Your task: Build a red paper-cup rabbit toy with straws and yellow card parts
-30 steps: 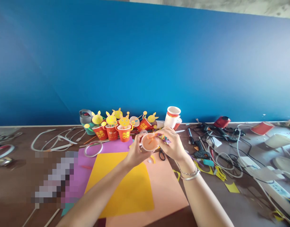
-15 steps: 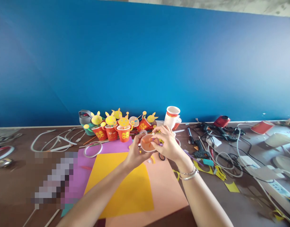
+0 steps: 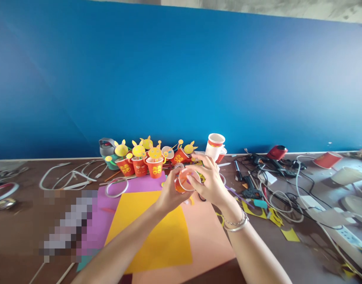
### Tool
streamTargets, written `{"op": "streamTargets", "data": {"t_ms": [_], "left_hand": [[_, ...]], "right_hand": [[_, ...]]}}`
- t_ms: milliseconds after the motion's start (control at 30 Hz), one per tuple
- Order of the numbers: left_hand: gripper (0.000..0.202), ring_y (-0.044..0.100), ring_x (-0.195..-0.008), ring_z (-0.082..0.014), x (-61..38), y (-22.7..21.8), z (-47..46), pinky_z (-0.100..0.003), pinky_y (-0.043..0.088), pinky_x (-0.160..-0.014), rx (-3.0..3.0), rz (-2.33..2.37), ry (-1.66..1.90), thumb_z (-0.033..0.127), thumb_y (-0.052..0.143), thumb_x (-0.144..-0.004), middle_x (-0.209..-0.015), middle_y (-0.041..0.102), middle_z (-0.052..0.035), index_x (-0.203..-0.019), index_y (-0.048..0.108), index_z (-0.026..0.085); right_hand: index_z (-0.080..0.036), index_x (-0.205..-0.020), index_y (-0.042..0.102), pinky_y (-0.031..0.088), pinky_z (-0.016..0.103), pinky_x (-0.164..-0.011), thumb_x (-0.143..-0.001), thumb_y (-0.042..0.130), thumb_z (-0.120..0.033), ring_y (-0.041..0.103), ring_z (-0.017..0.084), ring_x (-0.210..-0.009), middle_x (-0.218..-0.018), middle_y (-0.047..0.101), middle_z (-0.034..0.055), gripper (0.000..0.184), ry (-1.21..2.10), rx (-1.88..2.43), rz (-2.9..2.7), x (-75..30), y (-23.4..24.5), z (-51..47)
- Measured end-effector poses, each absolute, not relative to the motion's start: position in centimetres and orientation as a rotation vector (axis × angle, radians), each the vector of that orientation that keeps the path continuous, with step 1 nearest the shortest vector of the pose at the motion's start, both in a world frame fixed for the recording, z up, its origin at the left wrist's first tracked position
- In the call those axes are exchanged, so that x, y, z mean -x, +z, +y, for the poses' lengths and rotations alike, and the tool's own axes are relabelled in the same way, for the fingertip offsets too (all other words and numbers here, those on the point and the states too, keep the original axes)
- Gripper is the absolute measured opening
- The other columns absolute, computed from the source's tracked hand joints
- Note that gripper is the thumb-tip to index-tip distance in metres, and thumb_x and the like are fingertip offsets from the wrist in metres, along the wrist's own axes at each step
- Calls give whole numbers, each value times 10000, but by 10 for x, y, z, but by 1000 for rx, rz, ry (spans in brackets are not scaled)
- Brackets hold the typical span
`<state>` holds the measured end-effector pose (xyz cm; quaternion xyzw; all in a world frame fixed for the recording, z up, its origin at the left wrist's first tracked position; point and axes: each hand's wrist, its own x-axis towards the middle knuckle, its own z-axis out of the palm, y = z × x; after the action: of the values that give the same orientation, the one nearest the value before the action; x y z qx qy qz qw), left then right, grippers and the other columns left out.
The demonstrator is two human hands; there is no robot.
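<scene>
So my left hand point(image 3: 171, 188) clasps a paper cup point(image 3: 184, 183), while my right hand point(image 3: 209, 180) has its fingers spread, thumb over the cup's mouth.

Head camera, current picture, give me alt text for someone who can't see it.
A person's left hand holds a paper cup while the right hand is at its open mouth, above coloured paper sheets. Behind are red cups with yellow eared cutouts and a blue backdrop.
</scene>
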<state>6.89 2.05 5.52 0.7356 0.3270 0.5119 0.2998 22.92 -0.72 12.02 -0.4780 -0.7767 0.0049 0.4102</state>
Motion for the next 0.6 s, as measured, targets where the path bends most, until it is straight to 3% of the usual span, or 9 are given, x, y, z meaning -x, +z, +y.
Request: {"op": "streamTargets", "data": {"t_ms": [167, 367, 500, 600], "left_hand": [[659, 599, -1067, -278, -70, 52, 20, -433, 517, -853, -1977, 893, 1379, 291, 770, -662, -1155, 581, -107, -1217, 421, 223], [641, 585, -1092, -284, -68, 52, 19, -437, 516, -861, -1994, 912, 1432, 249, 762, -665, -1170, 571, -117, -1212, 429, 216], [672, 557, -1147, -297, -65, 50, 20, -462, 502, -907, -2053, 842, 1454, 239, 767, -674, -1227, 548, -131, -1243, 409, 218], [673, 545, -1174, -304, -64, 49, 20, -421, 543, -847, -2030, 767, 1492, 268, 766, -696, -1265, 521, -147, -1259, 402, 219]], "right_hand": [[-284, -1021, 688, 375, 494, -979, -844, 590, -217, 445, 291, -1222, -1280, 551, 60, 213, 13, 1223, -1974, -222, 115, -5], [-232, -766, 625, 401, 419, -887, -769, 651, -185, 542, 246, -1001, -999, 651, 44, 54, 65, 1194, -1850, -214, 118, -8], [-225, -740, 573, 392, 397, -882, -742, 578, -85, 571, 219, -912, -811, 660, 17, 140, 95, 1151, -1935, -214, 124, -13], [-230, -822, 607, 371, 412, -927, -725, 507, -19, 577, 219, -940, -833, 677, 22, 253, 55, 1153, -1968, -217, 126, -15]]}}
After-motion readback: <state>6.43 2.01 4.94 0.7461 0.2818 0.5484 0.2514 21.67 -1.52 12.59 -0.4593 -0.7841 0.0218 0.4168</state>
